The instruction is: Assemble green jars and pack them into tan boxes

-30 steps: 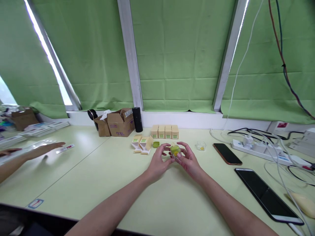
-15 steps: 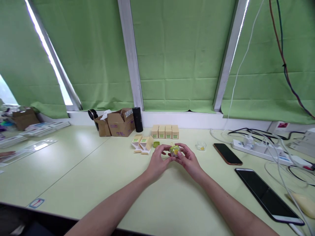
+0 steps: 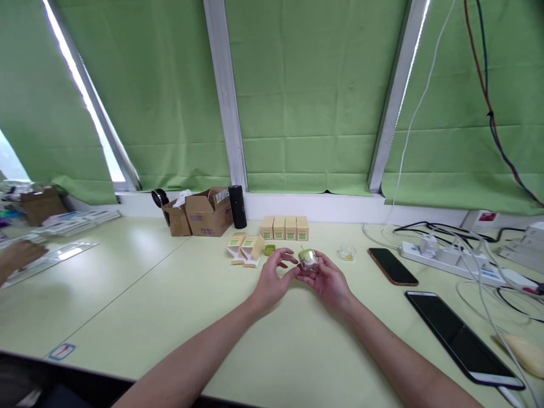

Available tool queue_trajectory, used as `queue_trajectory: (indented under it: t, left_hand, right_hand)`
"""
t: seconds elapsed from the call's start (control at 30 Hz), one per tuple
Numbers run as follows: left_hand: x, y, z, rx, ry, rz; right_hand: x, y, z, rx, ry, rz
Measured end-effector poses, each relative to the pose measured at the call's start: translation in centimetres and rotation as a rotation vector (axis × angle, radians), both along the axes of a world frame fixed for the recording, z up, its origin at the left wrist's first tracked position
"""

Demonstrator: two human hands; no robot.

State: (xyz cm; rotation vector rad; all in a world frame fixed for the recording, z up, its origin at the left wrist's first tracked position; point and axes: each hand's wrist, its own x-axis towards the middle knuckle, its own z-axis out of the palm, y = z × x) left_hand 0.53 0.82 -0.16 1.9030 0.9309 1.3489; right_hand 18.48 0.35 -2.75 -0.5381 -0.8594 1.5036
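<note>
My right hand [image 3: 326, 279] is palm up over the table and holds a small clear jar with a green top [image 3: 307, 258] at its fingertips. My left hand [image 3: 272, 277] hovers just left of the jar, fingers curled and slightly apart, holding nothing I can see. A small green lid [image 3: 269, 249] lies on the table just beyond my left hand. A row of small tan boxes [image 3: 284, 227] stands behind it, and two opened tan boxes [image 3: 246, 248] lie to the left.
Brown cartons [image 3: 204, 212] and a black cylinder [image 3: 237, 206] stand at the back. A small clear piece with yellow inside [image 3: 347, 253], a phone [image 3: 392, 266], a tablet [image 3: 463, 338] and a power strip [image 3: 450, 258] with cables lie to the right. Another person's hand [image 3: 19, 255] works at far left.
My left hand has let go of the jar and its fingers have opened a little. My right hand has turned palm up and lifted the jar slightly. The other person's hand pulled back left.
</note>
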Motion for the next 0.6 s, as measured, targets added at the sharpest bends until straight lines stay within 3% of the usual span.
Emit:
queue_trajectory:
  t: [0.3,0.6]
  left_hand:
    - [-0.45,0.61,-0.08,-0.131,0.004,-0.048]
    - [-0.29,0.55,-0.23,-0.155,0.022,-0.043]
  right_hand:
    - [-0.17,-0.68,0.88,0.007,-0.05,-0.042]
    - [-0.17,-0.95,0.96,0.065,-0.166,-0.115]
